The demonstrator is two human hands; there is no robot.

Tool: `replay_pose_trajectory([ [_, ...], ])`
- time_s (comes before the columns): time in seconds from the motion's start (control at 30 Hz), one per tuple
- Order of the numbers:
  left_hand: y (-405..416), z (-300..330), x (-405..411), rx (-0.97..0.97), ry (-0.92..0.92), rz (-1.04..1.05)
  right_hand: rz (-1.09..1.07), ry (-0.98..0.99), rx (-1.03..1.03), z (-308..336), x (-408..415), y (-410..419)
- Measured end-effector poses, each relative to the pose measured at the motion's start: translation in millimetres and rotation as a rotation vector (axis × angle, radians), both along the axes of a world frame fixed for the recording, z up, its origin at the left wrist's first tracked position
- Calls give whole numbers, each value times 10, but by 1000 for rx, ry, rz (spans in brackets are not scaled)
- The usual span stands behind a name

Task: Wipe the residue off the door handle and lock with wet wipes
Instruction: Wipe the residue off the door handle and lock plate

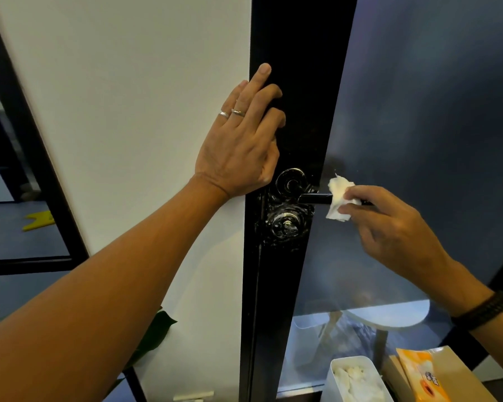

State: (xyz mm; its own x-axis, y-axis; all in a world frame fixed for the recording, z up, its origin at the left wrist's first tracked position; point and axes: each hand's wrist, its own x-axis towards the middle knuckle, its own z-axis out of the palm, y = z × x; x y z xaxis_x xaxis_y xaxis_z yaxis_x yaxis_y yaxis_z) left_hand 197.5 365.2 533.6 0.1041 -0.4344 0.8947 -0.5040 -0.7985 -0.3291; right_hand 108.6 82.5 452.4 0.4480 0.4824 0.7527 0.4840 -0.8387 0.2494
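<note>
1. The left hand [240, 140] is laid against the black door frame [291, 82], just above the handle; the fingers are fairly straight and slightly spread, nothing being held. Two rings are worn on it.
2. A crumpled white wet wipe [338, 200] is pinched by the right hand [395, 227] between thumb and curled fingers, and is pressed round the lever of the door handle [314, 197].
3. The lever is seen projecting to the right from a round rosette on the door frame, at mid-height of the view; its outer end is hidden by the wipe and fingers.
4. The lock [285, 226] is located directly below the rosette, touching it. White smeared residue is noted on both and on the frame around them.
5. A frosted glass panel [433, 111] is found to the right of the frame; a white wall [128, 97] to the left.
6. At lower right, a white bin [357, 381] holding used wipes and, beside it, an orange wipes packet [421, 375] are recorded.
7. A dark bracelet [482, 310] is worn on the right wrist.
</note>
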Motion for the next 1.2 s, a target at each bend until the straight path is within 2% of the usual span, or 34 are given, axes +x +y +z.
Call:
replay_pose_trajectory([
  [0.23,-10,2,-2,0,-5,-11,39,-19,39,-65,92,44],
  [0.5,-3,-9,9,2,-36,-7,-74,-124,484,-369,-13,-77],
  [0.57,-2,-12,15,0,-36,-6,-71,-77,768,-463,-52,37],
  [0.67,-5,-15,22,-5,-38,3,20,66,1418,-512,-75,420],
  [0.73,-10,-12,18,-3,-38,3,115,88,1760,-439,-33,720],
  [0.83,-1,-4,11,0,-27,-1,275,91,2066,-256,18,1180],
  [0.9,4,-3,7,2,-20,4,341,149,2135,-196,14,1466],
  [1.0,5,5,5,8,-14,7,332,243,2110,-294,21,1644],
  [1.13,10,-1,5,12,-9,7,287,204,2138,-474,99,1449],
  [1.2,8,-3,1,10,-5,4,307,212,2076,-481,144,1383],
])
